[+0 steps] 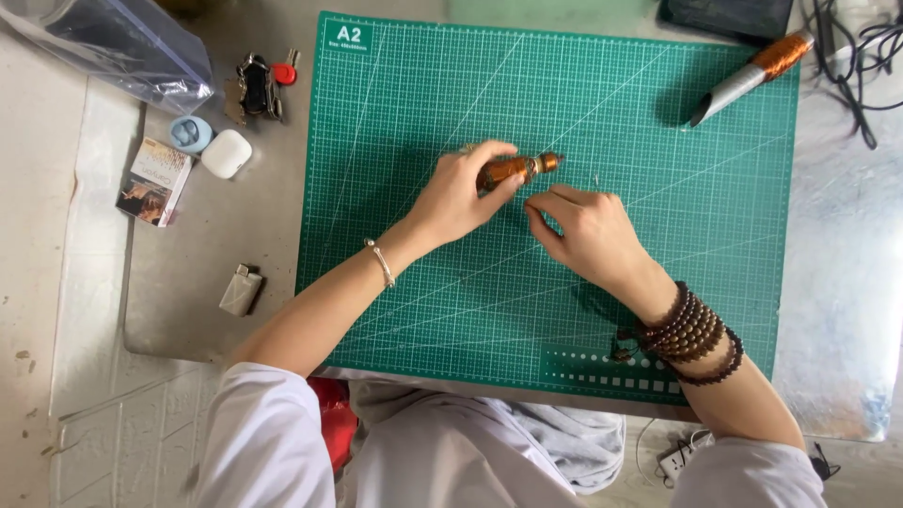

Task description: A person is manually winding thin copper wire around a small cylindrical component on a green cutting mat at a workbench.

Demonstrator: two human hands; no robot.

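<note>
At frame centre, the left hand (461,193) is gripping a brown handle (515,168) over the green mat (395,113). The right hand (583,230) is pinching something too thin to identify beside it.

A cutting mat (564,310) lies on the table (837,282), and at its middle the left hand (458,196) and right hand (585,230) sit side by side, the left closed around a small spool (513,168) just behind the right hand's fingertips. A cone-tipped tool (750,77) lies at the mat's far right corner, with cables (861,56) beyond it. Left of the mat sit keys (259,87), two small cases (209,144), a small box (154,181) and a lighter (241,289), with a plastic bag (113,42) at the far left corner.
</note>
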